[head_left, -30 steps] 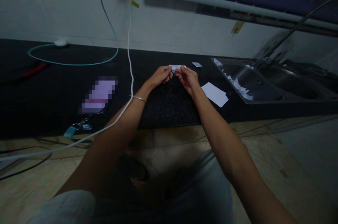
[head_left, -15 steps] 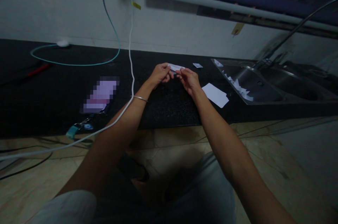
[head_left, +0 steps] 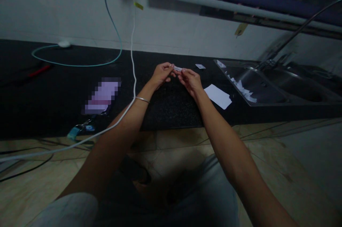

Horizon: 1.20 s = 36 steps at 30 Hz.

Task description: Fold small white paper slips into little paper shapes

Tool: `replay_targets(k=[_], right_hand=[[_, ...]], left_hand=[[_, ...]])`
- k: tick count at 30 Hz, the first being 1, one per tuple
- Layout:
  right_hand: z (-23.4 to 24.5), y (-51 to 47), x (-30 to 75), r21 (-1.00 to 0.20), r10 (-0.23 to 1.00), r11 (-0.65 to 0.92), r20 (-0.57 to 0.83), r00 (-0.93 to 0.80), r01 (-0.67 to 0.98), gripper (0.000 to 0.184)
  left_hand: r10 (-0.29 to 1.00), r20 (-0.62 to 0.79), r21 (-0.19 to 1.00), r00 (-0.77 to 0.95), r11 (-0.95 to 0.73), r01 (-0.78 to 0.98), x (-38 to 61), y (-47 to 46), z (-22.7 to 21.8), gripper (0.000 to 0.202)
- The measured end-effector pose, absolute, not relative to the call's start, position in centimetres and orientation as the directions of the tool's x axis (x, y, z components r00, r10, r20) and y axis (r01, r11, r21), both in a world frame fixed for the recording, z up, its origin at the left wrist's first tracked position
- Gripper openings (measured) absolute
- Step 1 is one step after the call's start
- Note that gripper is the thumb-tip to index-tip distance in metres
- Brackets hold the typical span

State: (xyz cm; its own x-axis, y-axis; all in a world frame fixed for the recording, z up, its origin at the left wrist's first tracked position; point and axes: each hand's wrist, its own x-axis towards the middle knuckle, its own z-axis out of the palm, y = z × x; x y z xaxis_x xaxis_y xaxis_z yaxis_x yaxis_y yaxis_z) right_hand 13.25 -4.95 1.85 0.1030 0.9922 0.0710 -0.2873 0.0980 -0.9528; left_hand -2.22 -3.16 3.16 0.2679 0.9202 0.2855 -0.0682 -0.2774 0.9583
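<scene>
Between my two hands is a narrow folded strip of white paper (head_left: 177, 68), held just above the black counter. My left hand (head_left: 162, 74) pinches its left end, with a metal bangle on that wrist. The right end is gripped between the thumb and fingers of my right hand (head_left: 190, 79). Fingers cover both ends of the strip. Just beyond my right hand lies a small folded paper piece (head_left: 200, 66). A stack of white paper sheets (head_left: 218, 96) rests beside my right wrist.
On the right, a steel sink (head_left: 267, 86) has several folded paper pieces (head_left: 242, 89) along its left rim. A pixelated phone-shaped object (head_left: 103, 95) lies left on the black counter (head_left: 171, 109). A white cable (head_left: 133, 59) hangs down and crosses my left forearm. A red-handled tool (head_left: 40, 70) lies far left.
The paper between my hands shows as a thinner strip than before, with less of its face visible. My hands have barely shifted.
</scene>
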Motion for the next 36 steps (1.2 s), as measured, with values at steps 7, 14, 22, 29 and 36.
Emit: replay_targets(k=[7,14,22,29,36], right_hand=[[0.6,-4.1,13.4,-0.962,0.980,0.161,0.130,0.149,-0.220,0.026],[-0.2,-3.3,13.7,-0.958,0.963,0.224,0.190,0.189,-0.178,0.029],[-0.1,-3.4,13.6,-0.962,0.956,0.241,0.212,0.204,-0.130,0.033],[-0.3,-3.1,13.8,-0.956,0.944,0.278,0.255,0.208,-0.094,0.041],[-0.2,-3.2,13.8,-0.951,0.944,0.289,0.265,0.197,-0.106,0.034]], left_hand=[[0.910,0.345,0.927,0.231,-0.368,0.065,-1.9,-2.6,2.6,0.025],[0.859,0.450,0.874,0.244,-0.479,0.076,-1.8,-1.7,1.7,0.023],[0.838,0.490,0.848,0.241,-0.522,0.092,-1.6,-1.3,1.1,0.022],[0.864,0.440,0.879,0.244,-0.470,0.082,-1.5,-2.1,1.8,0.021],[0.899,0.297,0.929,0.322,-0.350,0.121,-1.9,-3.0,2.7,0.027]])
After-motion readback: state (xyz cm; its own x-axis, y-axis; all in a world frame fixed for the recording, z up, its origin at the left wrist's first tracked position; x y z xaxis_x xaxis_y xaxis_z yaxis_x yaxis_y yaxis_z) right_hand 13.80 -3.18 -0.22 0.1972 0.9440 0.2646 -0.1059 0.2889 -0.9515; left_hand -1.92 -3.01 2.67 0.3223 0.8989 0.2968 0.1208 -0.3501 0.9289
